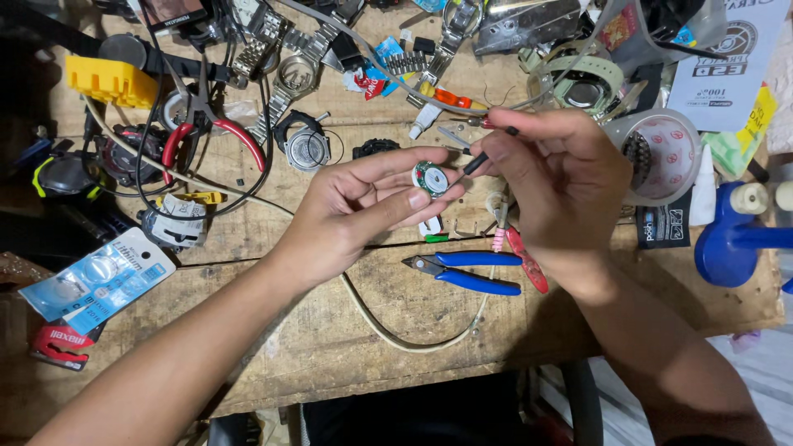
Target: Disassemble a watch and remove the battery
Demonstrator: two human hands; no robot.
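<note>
The left hand (363,202) pinches a small round watch movement (429,177). The right hand (557,186) grips a thin black tool (477,162), tip touching it. Probing is underway; steadiness matters next.

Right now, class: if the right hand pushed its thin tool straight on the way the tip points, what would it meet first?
The right hand aims its black-tipped tool at the small round watch movement pinched in the left hand. That disc comes first; the tip looks almost touching, though depth is unclear.
</note>
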